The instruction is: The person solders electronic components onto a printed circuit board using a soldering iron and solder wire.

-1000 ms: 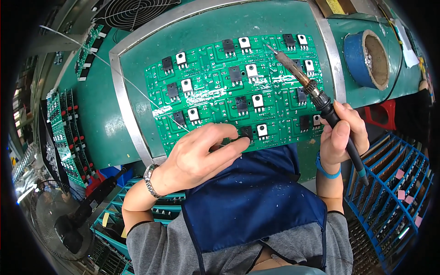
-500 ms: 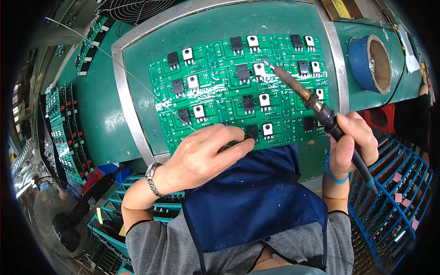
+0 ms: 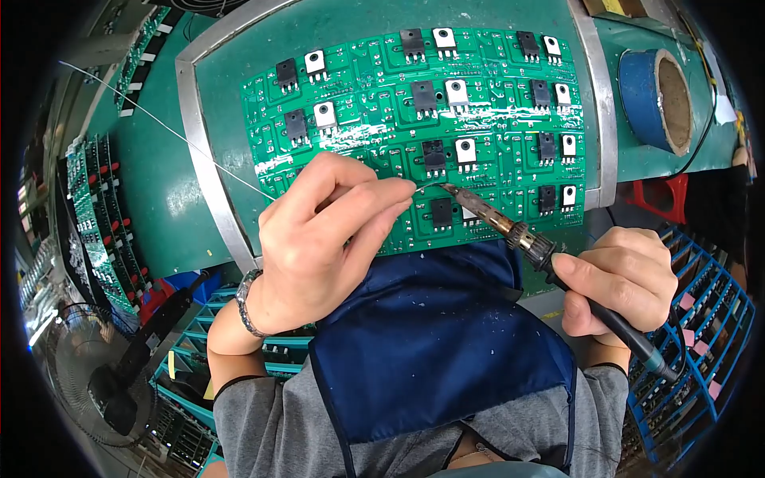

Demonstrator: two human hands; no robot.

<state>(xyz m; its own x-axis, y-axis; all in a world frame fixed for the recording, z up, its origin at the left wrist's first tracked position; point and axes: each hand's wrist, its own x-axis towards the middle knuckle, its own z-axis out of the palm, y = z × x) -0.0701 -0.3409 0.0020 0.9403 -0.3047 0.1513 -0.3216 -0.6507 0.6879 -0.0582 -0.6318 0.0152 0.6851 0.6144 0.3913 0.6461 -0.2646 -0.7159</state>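
Thin wire [image 3: 187, 143] slants in from far left, over green table [image 3: 167, 199]. Left hand [image 3: 319, 243]: grip pinching wire near its end. Green circuit board [image 3: 496, 111] on table, beneath. Soldering iron [image 3: 522, 237]: tip at wire end, contact unclear. Right hand [image 3: 624, 280]: grip wrapped round handle. Risks: tip slipping left could burn left hand; overfeeding wire could bridge contacts.

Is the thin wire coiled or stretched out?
Stretched out: the thin wire runs in one long line from upper left to the left hand.
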